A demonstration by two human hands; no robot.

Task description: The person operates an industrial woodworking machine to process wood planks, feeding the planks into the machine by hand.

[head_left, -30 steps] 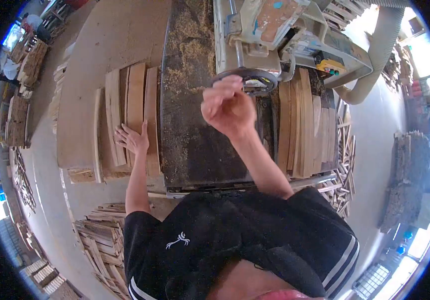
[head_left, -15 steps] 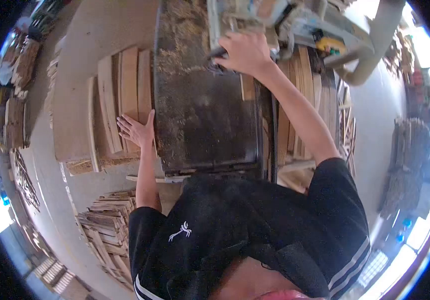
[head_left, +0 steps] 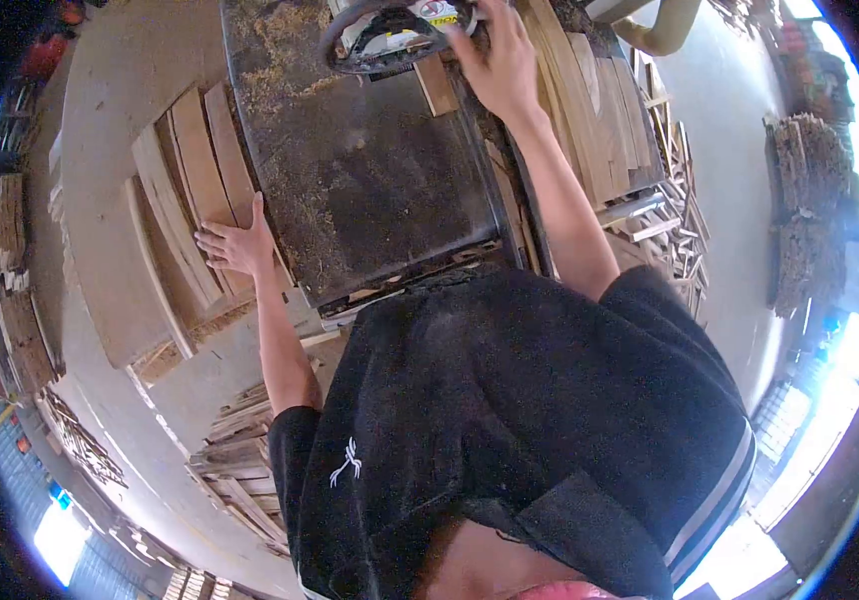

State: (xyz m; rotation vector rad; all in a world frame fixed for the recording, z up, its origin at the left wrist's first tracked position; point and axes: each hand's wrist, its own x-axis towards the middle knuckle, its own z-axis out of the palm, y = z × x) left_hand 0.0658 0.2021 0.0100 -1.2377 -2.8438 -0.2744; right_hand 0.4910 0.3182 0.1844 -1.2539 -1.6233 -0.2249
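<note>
My left hand (head_left: pixel 238 246) lies with fingers spread on the near end of several wooden boards (head_left: pixel 195 140), just left of a dark machine table (head_left: pixel 390 185). At the top of the view, my right hand (head_left: pixel 503 68) is beside the right side of a black round rim (head_left: pixel 334 62), which looks like a handwheel. Its thumb and fingers are apart, slightly blurred, and nothing shows in its grasp. A short wooden piece (head_left: pixel 436 84) lies on the machine table below the rim.
Sawdust (head_left: pixel 285 45) covers the table's far left part. More boards (head_left: pixel 585 120) are stacked to the right. Loose wood strips (head_left: pixel 240 470) lie on the floor at lower left, and wood scraps (head_left: pixel 685 230) at right. Stacked wood (head_left: pixel 808 215) stands further right.
My right hand has come off a dark handle on the machine and opened. My left hand stays on the boards. The view has tilted and shifted, bringing the black rim into sight.
</note>
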